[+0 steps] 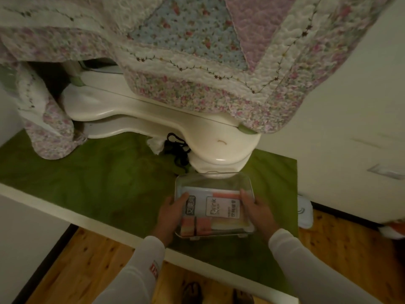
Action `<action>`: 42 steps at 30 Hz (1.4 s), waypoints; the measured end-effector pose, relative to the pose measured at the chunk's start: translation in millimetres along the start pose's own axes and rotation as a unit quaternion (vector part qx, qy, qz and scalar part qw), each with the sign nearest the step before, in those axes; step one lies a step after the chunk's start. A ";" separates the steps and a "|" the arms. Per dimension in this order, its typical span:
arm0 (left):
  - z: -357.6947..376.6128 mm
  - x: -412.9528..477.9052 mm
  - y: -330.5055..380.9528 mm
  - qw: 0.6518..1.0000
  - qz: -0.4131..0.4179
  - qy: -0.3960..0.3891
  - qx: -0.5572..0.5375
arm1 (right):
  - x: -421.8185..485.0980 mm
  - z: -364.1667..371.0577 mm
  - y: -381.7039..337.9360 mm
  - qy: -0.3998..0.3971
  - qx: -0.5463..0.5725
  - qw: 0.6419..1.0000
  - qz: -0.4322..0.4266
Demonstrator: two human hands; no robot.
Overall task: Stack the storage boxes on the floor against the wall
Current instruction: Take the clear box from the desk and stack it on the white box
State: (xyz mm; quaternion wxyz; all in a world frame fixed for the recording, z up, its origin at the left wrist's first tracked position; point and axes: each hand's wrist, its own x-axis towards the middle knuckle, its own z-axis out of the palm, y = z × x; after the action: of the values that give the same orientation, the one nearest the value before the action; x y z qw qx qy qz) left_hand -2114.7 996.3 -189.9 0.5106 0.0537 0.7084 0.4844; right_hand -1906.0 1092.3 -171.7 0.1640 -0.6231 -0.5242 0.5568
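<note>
Both hands, left hand (169,215) and right hand (257,210), are gripping the clear storage box (214,205) at lower centre, over the green mat (98,183).

Soft florals above, green and warm wood below.
We see a quilt (197,51) patched in pink, pale blue and white, sprigged with tiny flowers, over a cream bed frame (140,115); a moss-green mat (98,185) on an orange-brown knotty wooden floor (92,266); a clear box (214,179) showing orange-and-white packets (221,208) with black lettering; a black cord (177,150); white sleeves (135,279), one with a small red tag (153,269).
</note>
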 end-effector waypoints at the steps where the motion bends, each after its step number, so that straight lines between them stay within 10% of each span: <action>1: 1.3 -0.6 -0.9 1.000 0.005 -0.001 -0.012 | -0.8 -0.9 0.0 0.001 0.002 1.000 0.001; 20: 76.8 -35.6 7.2 0.988 0.035 -0.146 0.031 | -50.6 -66.1 17.1 0.133 0.064 0.989 0.005; 42: 360.2 -165.6 -94.3 0.959 0.030 -0.263 0.098 | -108.2 -358.5 161.7 0.203 0.166 0.965 0.003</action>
State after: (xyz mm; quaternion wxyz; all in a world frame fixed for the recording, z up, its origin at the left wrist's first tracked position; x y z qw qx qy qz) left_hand -1717.7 1079.7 -152.0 0.6563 0.2500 0.5914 0.3963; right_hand -1501.2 1073.7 -125.8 0.3662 -0.6885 -0.3788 0.4983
